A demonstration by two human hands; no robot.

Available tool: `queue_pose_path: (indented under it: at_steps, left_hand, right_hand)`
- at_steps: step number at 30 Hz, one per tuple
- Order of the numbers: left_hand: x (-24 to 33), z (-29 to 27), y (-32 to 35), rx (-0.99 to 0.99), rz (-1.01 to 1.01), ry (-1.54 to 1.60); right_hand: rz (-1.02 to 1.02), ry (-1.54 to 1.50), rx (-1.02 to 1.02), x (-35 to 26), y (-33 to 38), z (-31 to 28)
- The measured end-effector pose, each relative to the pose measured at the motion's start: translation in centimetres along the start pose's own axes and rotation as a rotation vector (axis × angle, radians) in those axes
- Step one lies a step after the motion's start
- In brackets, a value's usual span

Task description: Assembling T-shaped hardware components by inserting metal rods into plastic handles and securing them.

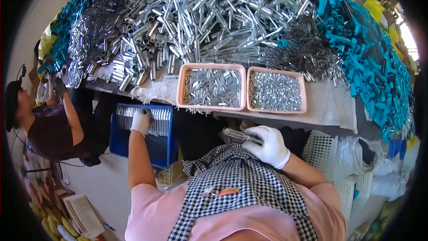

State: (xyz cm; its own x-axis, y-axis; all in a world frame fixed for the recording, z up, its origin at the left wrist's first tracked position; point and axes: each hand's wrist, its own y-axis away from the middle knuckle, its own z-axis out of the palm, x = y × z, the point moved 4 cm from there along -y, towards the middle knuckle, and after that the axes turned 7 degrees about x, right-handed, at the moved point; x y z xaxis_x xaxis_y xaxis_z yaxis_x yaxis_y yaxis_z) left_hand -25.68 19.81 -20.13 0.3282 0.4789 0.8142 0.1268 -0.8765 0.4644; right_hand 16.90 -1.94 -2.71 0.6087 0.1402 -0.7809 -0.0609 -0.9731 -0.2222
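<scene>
Fingers curled, the right hand (271, 145) held metal tubes (236, 134) just off the bench's (329, 100) near edge. Arm outstretched, the left hand (141, 121) lay over rods (162, 123) in the blue bin (168, 152), its grip hidden.

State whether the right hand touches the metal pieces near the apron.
Touching: the head view shows the right hand closed around one end of the metal pieces.

No legible text, labels, numbers or signs in view. Small orange piece (228, 191) on the apron (263, 187), 6 o'clock: too small to make out any lettering. Blue bin (137, 155) at 8, plastic bag (347, 152) between 3 and 4: nothing readable on either.
</scene>
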Motion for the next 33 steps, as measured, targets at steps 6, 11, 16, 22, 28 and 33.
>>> queue_pose_path:
  at_steps: [6, 11, 16, 22, 28, 33]
  left_hand:
    - [10.8, 7.9, 15.4, -0.245, 0.016, 0.519]
    - [13.3, 14.3, 20.5, -0.202, 0.027, 0.602]
    - [14.5, 19.5, 24.5, -0.34, -0.034, 0.553]
    - [14.8, 22.4, 26.3, -0.587, -0.161, 0.583]
    - [16.0, 24.8, 25.6, -0.76, -0.192, 0.376]
    - [18.5, 27.7, 27.8, -0.668, 0.054, 0.142]
  right_hand:
    - [-0.06, 0.036, 0.053, -0.1, 1.0, -1.2]
    - [-0.057, 0.051, 0.114, 1.1, 2.6, -2.2]
    - [-0.149, 0.123, 0.241, 2.0, 3.7, -3.7]
    - [-0.244, 0.165, 0.33, 2.7, 4.5, -5.8]
    - [-0.305, 0.09, 0.406, 4.6, 6.0, -8.2]
    - [-0.23, 0.089, 0.49, 6.3, 7.0, -9.5]
